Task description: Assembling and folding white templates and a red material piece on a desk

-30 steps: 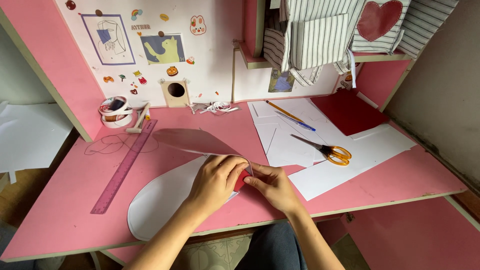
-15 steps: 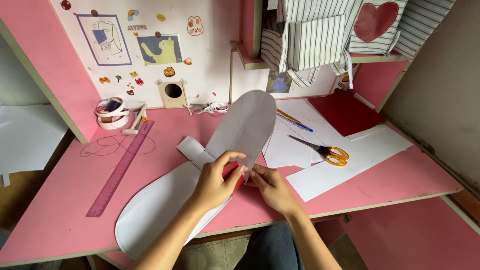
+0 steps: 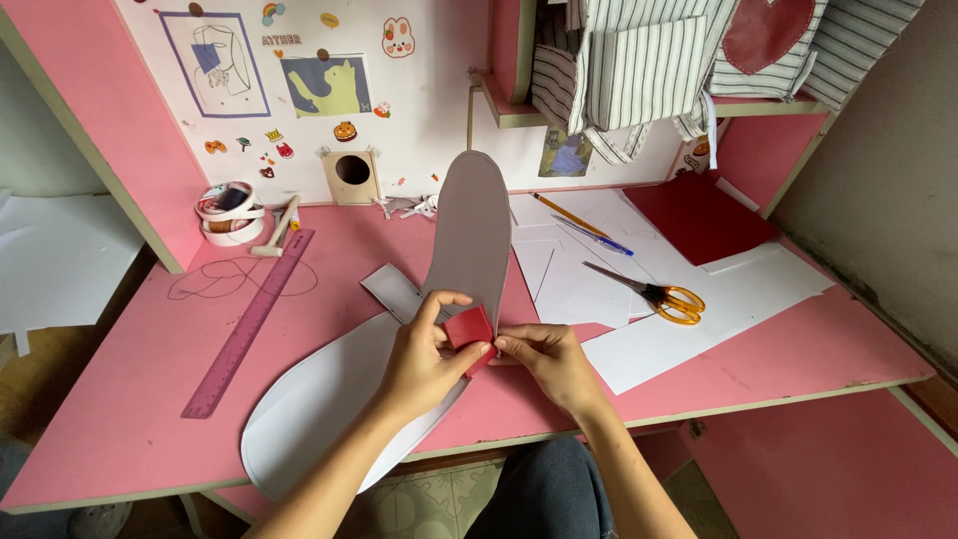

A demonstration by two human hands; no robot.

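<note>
While a purple ruler [image 3: 249,321] lies far left on the pink tabletop [image 3: 120,429], the left hand [image 3: 424,354] pinches a small red piece [image 3: 470,329] against the long grey-white cardboard shape [image 3: 329,399]. Just beside it, the right hand [image 3: 547,361] curls its fingertips onto that red piece. Orange-handled scissors [image 3: 654,294] rest on white paper sheets [image 3: 699,319] farther right.

Pink desk [image 3: 120,439], ruler [image 3: 249,321], scissors [image 3: 649,291], white sheets [image 3: 718,309], tape rolls [image 3: 230,213]
</note>
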